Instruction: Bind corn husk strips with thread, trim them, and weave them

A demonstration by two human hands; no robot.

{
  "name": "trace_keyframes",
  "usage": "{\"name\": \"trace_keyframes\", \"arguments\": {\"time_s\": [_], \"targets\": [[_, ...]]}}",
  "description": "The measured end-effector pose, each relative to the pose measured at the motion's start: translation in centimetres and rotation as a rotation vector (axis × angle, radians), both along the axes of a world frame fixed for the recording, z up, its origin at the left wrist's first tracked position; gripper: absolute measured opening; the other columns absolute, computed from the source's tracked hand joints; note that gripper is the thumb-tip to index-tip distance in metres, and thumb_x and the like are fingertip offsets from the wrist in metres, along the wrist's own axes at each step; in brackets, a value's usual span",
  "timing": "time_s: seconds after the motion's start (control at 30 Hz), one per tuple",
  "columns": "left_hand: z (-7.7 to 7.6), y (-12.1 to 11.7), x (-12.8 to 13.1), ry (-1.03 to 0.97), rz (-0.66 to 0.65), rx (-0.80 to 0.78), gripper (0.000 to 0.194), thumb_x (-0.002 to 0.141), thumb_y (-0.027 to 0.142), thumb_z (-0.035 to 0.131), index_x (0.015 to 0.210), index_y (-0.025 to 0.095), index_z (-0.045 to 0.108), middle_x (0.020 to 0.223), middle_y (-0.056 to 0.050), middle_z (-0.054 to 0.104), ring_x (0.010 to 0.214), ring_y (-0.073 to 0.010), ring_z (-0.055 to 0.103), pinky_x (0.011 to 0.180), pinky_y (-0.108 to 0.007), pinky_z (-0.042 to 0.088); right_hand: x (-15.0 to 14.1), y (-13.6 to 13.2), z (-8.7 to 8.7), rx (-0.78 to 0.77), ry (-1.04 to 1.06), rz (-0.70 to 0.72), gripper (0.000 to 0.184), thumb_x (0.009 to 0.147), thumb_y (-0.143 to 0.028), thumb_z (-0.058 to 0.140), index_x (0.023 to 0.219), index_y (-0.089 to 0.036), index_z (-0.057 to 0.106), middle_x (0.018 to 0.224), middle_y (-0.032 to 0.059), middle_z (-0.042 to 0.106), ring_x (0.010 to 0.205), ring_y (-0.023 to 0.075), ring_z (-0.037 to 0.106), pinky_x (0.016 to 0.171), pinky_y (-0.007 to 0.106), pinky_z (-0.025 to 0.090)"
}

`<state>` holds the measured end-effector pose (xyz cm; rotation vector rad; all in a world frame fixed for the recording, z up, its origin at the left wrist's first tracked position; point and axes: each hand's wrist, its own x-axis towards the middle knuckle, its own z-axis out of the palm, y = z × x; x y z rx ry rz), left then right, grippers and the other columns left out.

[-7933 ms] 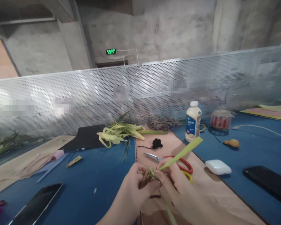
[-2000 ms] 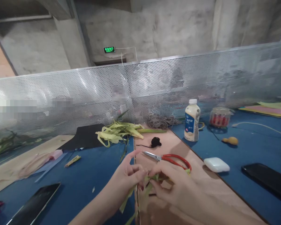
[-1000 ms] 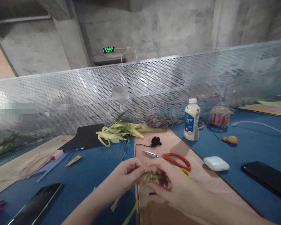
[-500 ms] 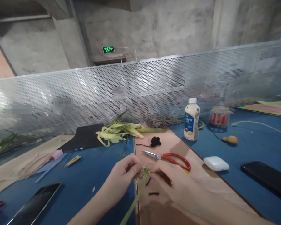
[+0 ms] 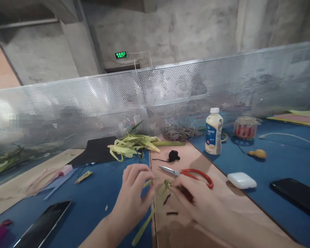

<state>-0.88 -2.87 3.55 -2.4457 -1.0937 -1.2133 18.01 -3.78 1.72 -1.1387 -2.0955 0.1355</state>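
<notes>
My right hand (image 5: pixel 193 194) pinches a pale green corn husk strip (image 5: pixel 158 199) at its small knotted end. The strip hangs down to the left, and its lower tip lies near the blue table's seam. My left hand (image 5: pixel 136 189) is just left of the knot, its fingers curled and apart from the thumb. A short piece of husk shows by its index fingertip; whether the finger touches it I cannot tell. Under the hands lie two short black thread pieces (image 5: pixel 172 213). Red-handled scissors (image 5: pixel 196 172) rest beyond my right hand, with a ball of black thread (image 5: pixel 174 156) behind them.
Corn husks (image 5: pixel 134 146) are heaped at the back beside grey cord (image 5: pixel 182 133). To the right stand a milk bottle (image 5: pixel 214 132), a clear tub (image 5: pixel 245 128), a small gourd (image 5: pixel 258 153), a white case (image 5: pixel 241 180) and a black phone (image 5: pixel 296 196). Another phone (image 5: pixel 45 224) lies left.
My left hand has let go of the knotted husk and drawn back left, its fingers spreading. My right hand still pinches the knot. The view has shifted slightly.
</notes>
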Motion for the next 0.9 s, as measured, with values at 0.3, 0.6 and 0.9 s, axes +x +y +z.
{"name": "trace_keyframes", "arguments": {"time_s": [0.3,0.6,0.9], "targets": [[-0.4,-1.0,1.1,0.228,0.053,0.003,0.007,0.081,0.021,0.051,0.077,0.018,0.056,0.073,0.0,0.063,0.071,-0.0177,0.05,0.064,-0.03,0.029,-0.6,0.1,-0.4,0.032,0.045,-0.025,0.011,0.08,-0.014,0.044,0.07,-0.018,0.048,0.057,-0.0034,0.046,0.051,0.0104,0.042,0.047,0.021,0.03],[-1.3,-0.5,1.1,0.188,0.084,-0.073,0.006,0.081,0.018,0.05,0.084,0.02,0.055,0.074,0.0,0.063,0.071,-0.0185,0.051,0.064,-0.03,0.032,-0.9,-0.5,0.2,-0.037,0.189,0.029,0.015,0.081,-0.017,0.045,0.066,-0.019,0.046,0.056,-0.0047,0.047,0.051,0.0088,0.043,0.047,0.019,0.032],[-1.1,-0.5,0.8,0.173,0.082,0.002,0.009,0.082,0.017,0.049,0.085,0.021,0.057,0.087,-0.002,0.062,0.075,-0.0172,0.052,0.065,-0.029,0.035,-1.6,-1.3,0.4,-0.463,0.427,0.266,0.014,0.087,-0.026,0.04,0.074,-0.02,0.041,0.058,-0.0047,0.052,0.047,0.0076,0.049,0.044,0.017,0.039]]}}
